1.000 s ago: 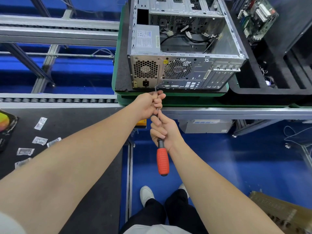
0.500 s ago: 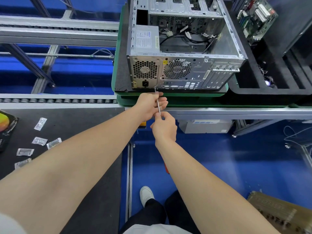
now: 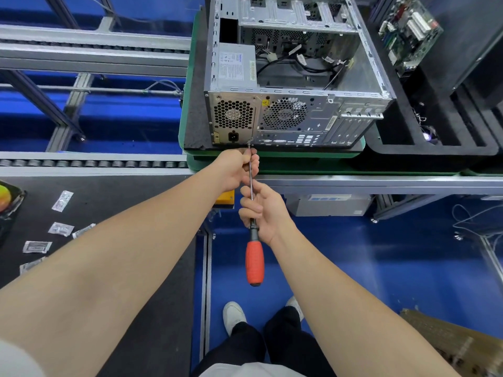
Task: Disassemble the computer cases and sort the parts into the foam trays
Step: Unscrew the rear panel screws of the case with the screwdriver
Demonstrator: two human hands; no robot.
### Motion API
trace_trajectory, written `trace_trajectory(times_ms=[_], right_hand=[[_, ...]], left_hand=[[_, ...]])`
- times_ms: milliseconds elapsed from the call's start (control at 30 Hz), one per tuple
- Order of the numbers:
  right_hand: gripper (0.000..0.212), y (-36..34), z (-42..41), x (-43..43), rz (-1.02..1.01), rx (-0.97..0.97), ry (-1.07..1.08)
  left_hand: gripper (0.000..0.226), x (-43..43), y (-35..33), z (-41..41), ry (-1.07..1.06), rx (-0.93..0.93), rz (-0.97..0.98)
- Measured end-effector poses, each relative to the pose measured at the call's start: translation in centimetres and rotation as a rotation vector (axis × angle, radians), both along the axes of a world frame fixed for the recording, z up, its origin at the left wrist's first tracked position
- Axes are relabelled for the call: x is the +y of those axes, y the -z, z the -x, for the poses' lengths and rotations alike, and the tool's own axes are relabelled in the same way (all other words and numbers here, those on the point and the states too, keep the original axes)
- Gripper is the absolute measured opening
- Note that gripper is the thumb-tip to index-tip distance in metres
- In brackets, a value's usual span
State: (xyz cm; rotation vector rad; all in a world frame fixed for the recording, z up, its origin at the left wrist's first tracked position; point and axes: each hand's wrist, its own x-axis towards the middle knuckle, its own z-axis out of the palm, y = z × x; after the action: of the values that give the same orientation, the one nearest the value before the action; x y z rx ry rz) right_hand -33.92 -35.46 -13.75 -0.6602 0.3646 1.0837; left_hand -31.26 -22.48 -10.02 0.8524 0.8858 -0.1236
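Observation:
An open grey computer case (image 3: 321,115) lies on a green pallet (image 3: 272,155), its rear panel facing me, with the power supply (image 3: 236,68) and loose cables inside. A long screwdriver with a red handle (image 3: 254,263) points at the panel's lower edge below the power socket. My left hand (image 3: 239,165) grips the metal shaft close to the tip. My right hand (image 3: 262,210) curls round the shaft just above the handle.
A black foam tray (image 3: 408,148) stands right of the case, with a green motherboard (image 3: 408,31) upright behind it. Several small packets (image 3: 61,228) lie on the black mat at left. A roller conveyor (image 3: 95,163) runs along the left. My feet stand on blue floor.
My right hand turned on the screwdriver: the red handle was hidden under my wrist half a second ago and shows again now. The tip stays at the same screw.

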Motion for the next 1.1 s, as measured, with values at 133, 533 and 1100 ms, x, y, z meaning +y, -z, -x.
trace_trajectory(times_ms=[133,533,1100], right_hand=[[0.021,0.3,0.0,0.2,0.129,-0.133,-0.012],[0.027,0.2,0.5,1.7,0.970,-0.649,-0.010],[0.043,1.0,0.6,-0.9,-0.069,-0.068,-0.052]], left_hand=[[0.021,0.0,0.1,0.1,0.039,-0.021,-0.081],[0.030,-1.0,0.1,0.1,0.030,-0.020,-0.144],[0.024,0.2,0.4,-0.5,0.027,-0.023,0.070]])
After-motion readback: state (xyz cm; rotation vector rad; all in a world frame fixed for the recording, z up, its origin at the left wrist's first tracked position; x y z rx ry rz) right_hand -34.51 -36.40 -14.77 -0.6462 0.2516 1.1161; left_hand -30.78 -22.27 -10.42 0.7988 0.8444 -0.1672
